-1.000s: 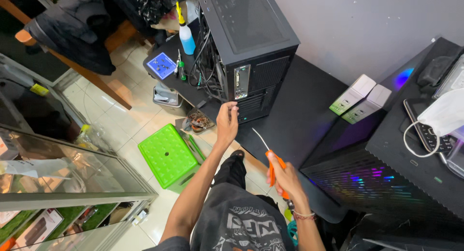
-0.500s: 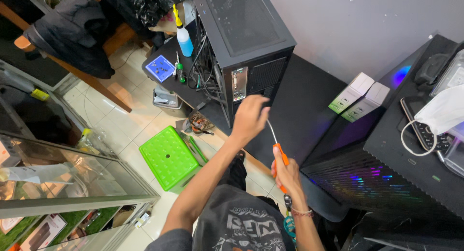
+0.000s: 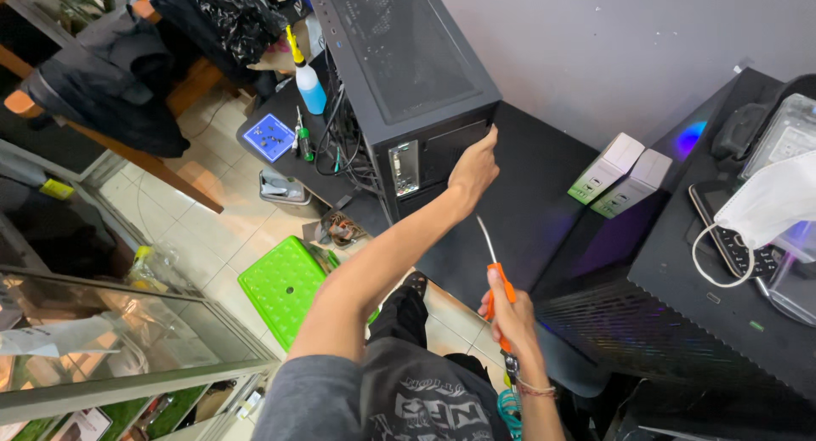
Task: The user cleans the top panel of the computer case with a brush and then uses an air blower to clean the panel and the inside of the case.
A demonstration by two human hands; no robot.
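Gripping the near upper corner of the black computer tower [image 3: 408,76], the left hand [image 3: 474,167] curls its fingers over the edge. The right hand [image 3: 508,313] wraps closed around an orange-handled screwdriver [image 3: 495,275], shaft pointing up. The tower stands on a dark desk [image 3: 527,195]; mesh-topped, boxy, it looks heavy and rigid, best held by its frame edges.

A green plastic stool [image 3: 282,285] is being seen on the tiled floor [image 3: 200,228]; a blue spray bottle [image 3: 308,82], two small boxes [image 3: 627,176] and a white face mask [image 3: 769,201] are being displayed nearby.
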